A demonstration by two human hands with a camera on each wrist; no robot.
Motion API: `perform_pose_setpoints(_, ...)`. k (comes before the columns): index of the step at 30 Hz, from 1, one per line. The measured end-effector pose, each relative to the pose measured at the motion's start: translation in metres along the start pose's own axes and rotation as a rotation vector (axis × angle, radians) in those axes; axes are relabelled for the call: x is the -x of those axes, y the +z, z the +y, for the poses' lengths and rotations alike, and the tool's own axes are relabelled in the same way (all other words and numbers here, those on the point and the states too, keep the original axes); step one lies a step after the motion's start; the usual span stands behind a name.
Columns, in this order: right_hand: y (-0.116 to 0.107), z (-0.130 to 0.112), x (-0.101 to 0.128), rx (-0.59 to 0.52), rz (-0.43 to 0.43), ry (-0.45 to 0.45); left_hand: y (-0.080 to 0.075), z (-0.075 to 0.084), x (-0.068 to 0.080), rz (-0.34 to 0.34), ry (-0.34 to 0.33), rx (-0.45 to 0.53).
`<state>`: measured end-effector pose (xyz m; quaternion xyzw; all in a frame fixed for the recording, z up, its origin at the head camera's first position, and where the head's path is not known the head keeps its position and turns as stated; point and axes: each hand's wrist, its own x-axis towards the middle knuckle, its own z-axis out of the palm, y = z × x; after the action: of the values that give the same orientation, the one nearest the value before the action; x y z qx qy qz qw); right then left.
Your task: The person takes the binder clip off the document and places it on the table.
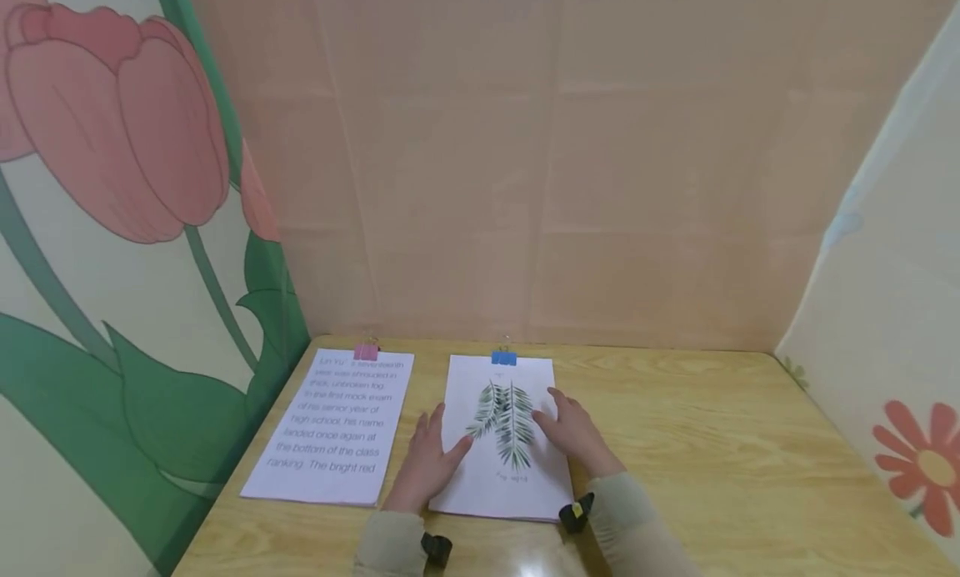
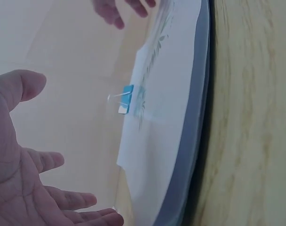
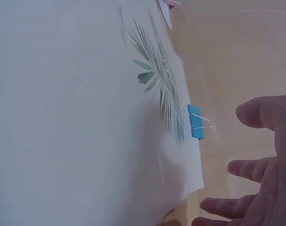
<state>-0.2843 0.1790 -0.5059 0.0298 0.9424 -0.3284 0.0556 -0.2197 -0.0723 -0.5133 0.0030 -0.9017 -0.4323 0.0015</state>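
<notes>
A stack of white paper (image 1: 480, 489) printed with green fern-like leaves lies in the middle of the table, a blue binder clip (image 1: 504, 358) on its far edge. My left hand (image 1: 424, 467) is over the stack's left edge, thumb towards the leaves and fingers spread. Opposite it, my right hand (image 1: 576, 431) is at the right edge, with the thumb near the leaf print. Neither hand grips anything. In the left wrist view the left hand (image 2: 20, 174) shows its palm and parted fingers beside the pages. Loosely bent fingers of the right hand (image 3: 270, 179) appear beside the paper (image 3: 77, 117) in the right wrist view.
Left of the leaf stack lies another paper stack (image 1: 315, 444) with large printed text, held by a pink binder clip (image 1: 366, 352). Both rest on a wood-grain table (image 1: 712, 460). A pinkish cloth wall (image 1: 562, 160) stands behind, with flower-printed panels at both sides.
</notes>
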Motion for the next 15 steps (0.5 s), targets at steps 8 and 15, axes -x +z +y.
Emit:
perform_pose_setpoints(8,-0.005,0.003,-0.009,-0.014,-0.027,-0.016,0.003,-0.001,-0.003,-0.020,0.022,0.020)
perform_pose_setpoints(15,-0.013,0.003,-0.025,-0.043,-0.061,-0.019,0.005,0.001,-0.005,-0.044,0.060,0.011)
